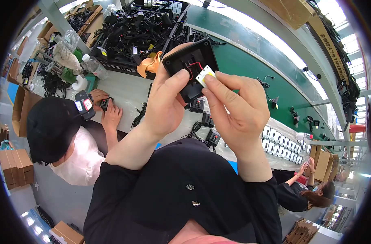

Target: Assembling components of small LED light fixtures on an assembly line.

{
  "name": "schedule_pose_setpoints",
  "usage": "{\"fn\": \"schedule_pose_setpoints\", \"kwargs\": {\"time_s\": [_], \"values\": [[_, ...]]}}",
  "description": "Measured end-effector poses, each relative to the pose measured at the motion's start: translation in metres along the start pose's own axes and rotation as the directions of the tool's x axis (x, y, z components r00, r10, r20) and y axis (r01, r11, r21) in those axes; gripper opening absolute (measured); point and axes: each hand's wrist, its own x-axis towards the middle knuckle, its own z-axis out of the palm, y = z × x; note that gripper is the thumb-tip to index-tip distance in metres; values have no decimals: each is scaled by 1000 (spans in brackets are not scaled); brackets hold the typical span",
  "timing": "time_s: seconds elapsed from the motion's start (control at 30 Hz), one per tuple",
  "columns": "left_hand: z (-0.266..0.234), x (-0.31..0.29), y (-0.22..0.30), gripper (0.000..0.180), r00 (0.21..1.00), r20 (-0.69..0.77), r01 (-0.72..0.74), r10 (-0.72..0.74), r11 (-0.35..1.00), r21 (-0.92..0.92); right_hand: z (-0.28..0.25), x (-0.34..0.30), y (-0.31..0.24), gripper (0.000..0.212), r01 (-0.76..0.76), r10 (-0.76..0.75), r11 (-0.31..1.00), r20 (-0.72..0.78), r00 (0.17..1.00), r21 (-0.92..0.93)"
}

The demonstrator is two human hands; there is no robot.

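My left hand (167, 95) is closed round a black square plastic housing (203, 51), tilted with its open inside toward me. Its thumb presses inside the housing, beside thin red wires (196, 64). Between the thumb and fingers of my right hand (238, 103) is a small white board with a yellow patch (205, 75), held over the housing's lower right edge. The red wires run from the housing's inside to this board. Below my hands, several black units with cables (207, 118) lie on the table.
A black crate (124, 67) heaped with black cabled devices stands at the back left, an orange cloth (149, 65) on its edge. A bottle (94, 67) is near a co-worker in a black cap (51, 126). Rows of white units (281, 144) lie right, beside the green conveyor (250, 61).
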Motion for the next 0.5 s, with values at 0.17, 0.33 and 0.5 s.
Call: {"fn": "schedule_pose_setpoints", "kwargs": {"time_s": [0.17,0.33,0.5], "values": [[5,-5,1,48,1000,-16,-19,19,1000,7,10,6,2,32,28,-26,999,-77,997,24],[2,-11,5,50,998,51,-54,47,988,146,15,8,-4,33,3,2,998,-81,997,61],[10,-14,5,54,990,95,-116,106,988,100,19,7,-13,34,-36,44,996,-93,995,77]]}}
